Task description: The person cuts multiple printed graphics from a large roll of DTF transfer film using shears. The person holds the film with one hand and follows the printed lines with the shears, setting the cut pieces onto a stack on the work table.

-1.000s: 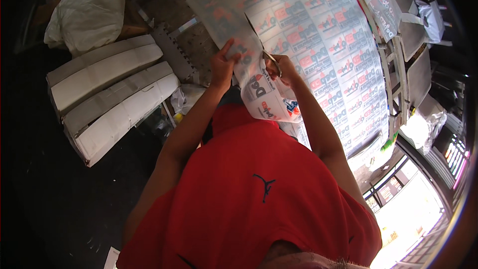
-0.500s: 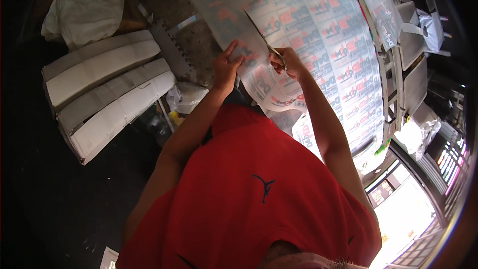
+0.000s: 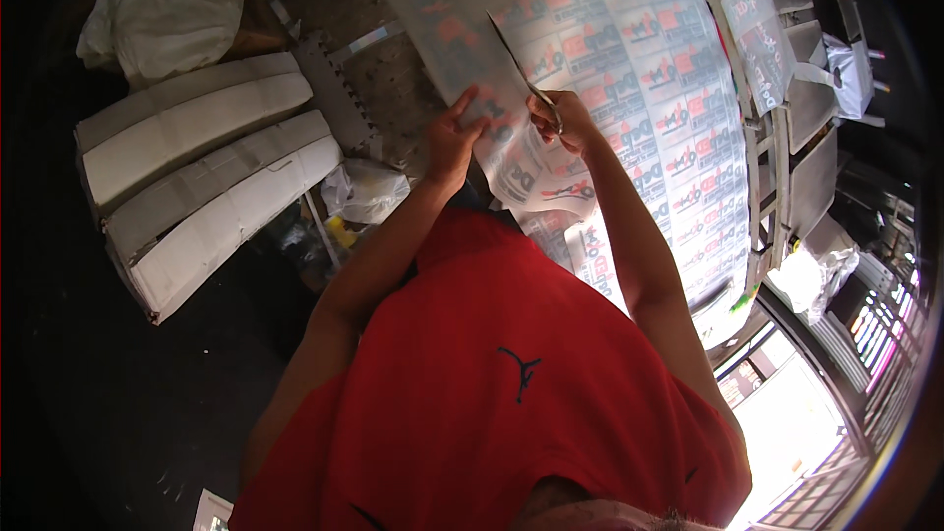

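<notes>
Scissors point(image 3: 536, 92) Laid Across a Broad Printed Sheet point(image 3: 639, 69)

A person in a red shirt point(image 3: 472, 334) looks down on a wide, translucent sheet patterned in red and dark print. From where I stand, it spreads ahead of the person and off to the right, its near end curling into loose folds just in front of the shirt. What lies beneath it is hidden from me.

The right hand point(image 3: 565, 125) is closed around the scissors' handles, over the sheet, the slim, dark blade slanting forward and to the left across the print — whether the two blades are parted, I cannot tell. The left hand point(image 3: 451, 151) is at the sheet's left edge, near the right one but apart from it, thumb and forefinger spread in a V; I cannot tell whether its other fingers pinch the material.

To the person's left, two long, pale cartons point(image 3: 211, 118) lie side by side, a bulky whitish plastic bag point(image 3: 167, 15) beyond them. A clear plastic bag point(image 3: 366, 192) sits between the cartons and the left forearm point(image 3: 393, 236). Across the room to the right, grey panels point(image 3: 811, 172) line a metal frame, with a white bag point(image 3: 852, 81) beside them — and glare fills a bright opening point(image 3: 792, 423) behind.
</notes>
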A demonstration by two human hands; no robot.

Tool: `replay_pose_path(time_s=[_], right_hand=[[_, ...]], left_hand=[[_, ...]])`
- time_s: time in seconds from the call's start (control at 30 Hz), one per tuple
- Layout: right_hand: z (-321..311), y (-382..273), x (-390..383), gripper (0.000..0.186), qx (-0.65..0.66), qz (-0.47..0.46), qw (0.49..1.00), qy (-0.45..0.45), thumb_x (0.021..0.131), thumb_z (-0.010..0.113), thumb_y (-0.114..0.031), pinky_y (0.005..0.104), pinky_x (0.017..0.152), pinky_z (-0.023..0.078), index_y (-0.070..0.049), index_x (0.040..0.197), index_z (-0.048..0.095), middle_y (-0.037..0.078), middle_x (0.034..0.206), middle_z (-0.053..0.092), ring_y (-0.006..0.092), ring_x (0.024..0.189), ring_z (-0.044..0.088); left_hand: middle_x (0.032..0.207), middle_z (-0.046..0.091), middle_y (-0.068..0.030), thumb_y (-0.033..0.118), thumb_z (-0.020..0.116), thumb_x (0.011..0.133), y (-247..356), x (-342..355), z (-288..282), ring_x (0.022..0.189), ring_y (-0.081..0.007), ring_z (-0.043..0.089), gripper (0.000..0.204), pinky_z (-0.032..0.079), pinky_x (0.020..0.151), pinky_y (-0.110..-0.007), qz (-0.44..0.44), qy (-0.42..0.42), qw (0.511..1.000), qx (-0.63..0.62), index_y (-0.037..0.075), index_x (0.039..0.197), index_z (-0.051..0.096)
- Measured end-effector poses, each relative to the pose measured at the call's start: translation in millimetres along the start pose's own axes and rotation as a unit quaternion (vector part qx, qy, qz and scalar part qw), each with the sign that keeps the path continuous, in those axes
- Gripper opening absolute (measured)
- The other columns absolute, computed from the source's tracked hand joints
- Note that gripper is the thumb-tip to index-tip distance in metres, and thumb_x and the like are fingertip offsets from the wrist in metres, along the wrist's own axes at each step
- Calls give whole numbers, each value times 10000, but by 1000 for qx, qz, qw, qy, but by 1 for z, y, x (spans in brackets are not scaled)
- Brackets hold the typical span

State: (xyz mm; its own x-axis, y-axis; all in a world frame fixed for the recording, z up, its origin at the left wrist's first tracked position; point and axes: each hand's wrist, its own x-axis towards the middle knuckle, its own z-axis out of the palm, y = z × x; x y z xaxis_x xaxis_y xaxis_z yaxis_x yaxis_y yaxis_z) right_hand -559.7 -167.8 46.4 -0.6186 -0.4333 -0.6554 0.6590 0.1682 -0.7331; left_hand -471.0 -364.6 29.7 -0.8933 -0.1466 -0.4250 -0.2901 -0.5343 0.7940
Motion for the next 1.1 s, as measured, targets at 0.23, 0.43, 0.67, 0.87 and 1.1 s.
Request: replay_pose_path(time_s=[0.23,0.43,0.67,0.87,1.1], right_hand=[[-18,-36,14,491,-30,42,999,-11,816,752,-512,254,437,346,-33,865,658,-29,561,464,71,454,426],[-23,-36,23,509,-85,14,995,-54,822,744,-517,253,433,343,-25,933,677,-28,574,458,69,461,427],[-18,-39,46,518,-10,27,999,-42,799,774,-501,256,422,354,4,832,662,-12,569,481,77,456,446],[-3,-35,50,558,-83,-18,996,-14,788,767,-539,247,399,361,2,753,638,-15,520,465,73,430,454],[16,-39,68,553,-39,-40,997,50,795,777,-511,241,424,340,29,774,658,-16,533,484,73,448,452]], left_hand=[[1245,610,-82,-109,591,889,0,-1,-2,1047,-130,610,547,509,917,-265,-30,-19,999,-32,3,1409,466],[1173,651,-55,-103,601,877,1,2,0,938,-97,639,548,505,798,-235,-21,-13,999,-49,-9,1402,476],[1123,654,-35,-58,647,869,2,-2,3,838,-73,606,566,489,766,-218,-36,-21,998,-49,-14,1406,471],[1105,649,-24,-62,650,866,10,2,1,803,-61,573,570,479,756,-215,-40,-8,998,-54,1,1406,481],[1077,647,-18,-57,658,866,9,-2,-2,809,-59,567,565,476,741,-218,-50,-23,998,-42,12,1402,492]])
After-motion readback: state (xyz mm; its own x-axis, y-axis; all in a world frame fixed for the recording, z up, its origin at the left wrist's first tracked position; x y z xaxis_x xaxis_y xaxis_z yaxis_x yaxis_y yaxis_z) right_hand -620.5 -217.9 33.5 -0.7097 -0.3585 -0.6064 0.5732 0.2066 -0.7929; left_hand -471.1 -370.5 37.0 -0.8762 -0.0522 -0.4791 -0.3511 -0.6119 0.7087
